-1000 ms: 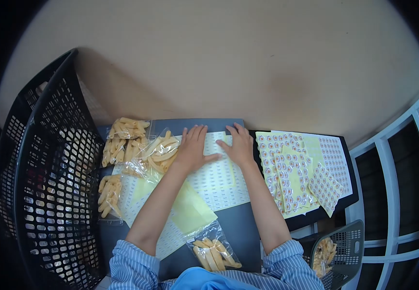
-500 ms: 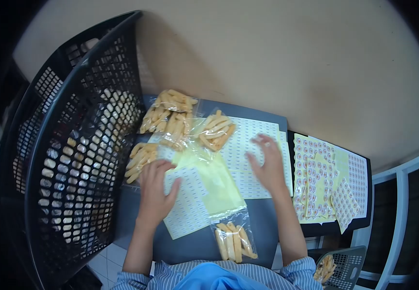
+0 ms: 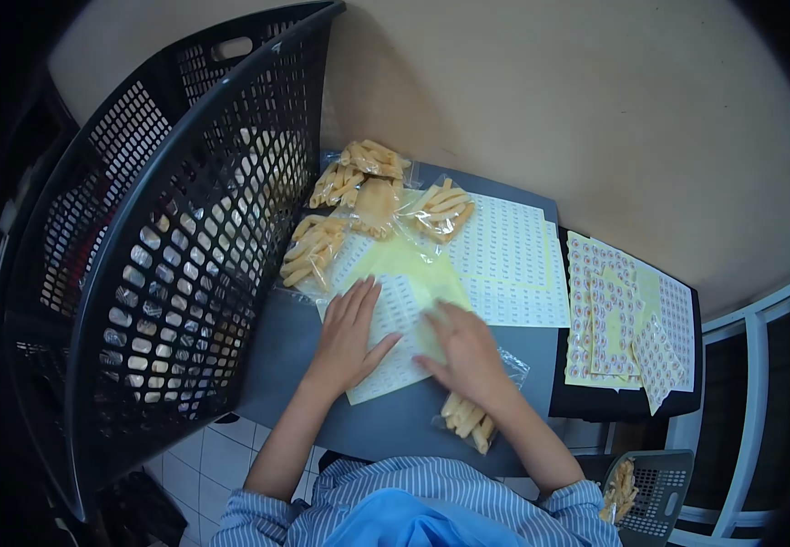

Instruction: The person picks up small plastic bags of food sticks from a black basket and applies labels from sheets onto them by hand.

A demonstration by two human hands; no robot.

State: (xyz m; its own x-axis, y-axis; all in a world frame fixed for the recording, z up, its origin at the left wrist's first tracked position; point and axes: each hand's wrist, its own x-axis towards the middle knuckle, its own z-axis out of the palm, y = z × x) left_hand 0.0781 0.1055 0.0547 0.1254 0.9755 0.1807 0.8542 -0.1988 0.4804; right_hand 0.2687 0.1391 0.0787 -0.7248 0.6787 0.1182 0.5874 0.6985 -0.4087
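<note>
My left hand (image 3: 351,339) lies flat on a white sheet of small printed labels (image 3: 393,305), its thumb spread from its fingers. Over the right part of that sheet is my right hand (image 3: 470,356), thumb and fingers apart, the fingertips blurred; I see nothing in it. Under my right wrist, partly hidden, a clear bag of pale yellow snack sticks (image 3: 468,421) lies near the table's front edge. A yellow backing sheet (image 3: 404,260) shows beyond the label sheet. Farther back lie several more bags of sticks (image 3: 445,211).
A tall black perforated basket (image 3: 185,264) stands at the left, with packed bags inside. More label sheets (image 3: 513,255) lie at the back right. Round-sticker sheets (image 3: 609,314) rest on a black surface to the right. A grey basket (image 3: 664,492) holds snack bags below.
My right hand has moved left and down from the back label sheets to the front one. My left hand has shifted right onto that sheet. The view has also shifted.
</note>
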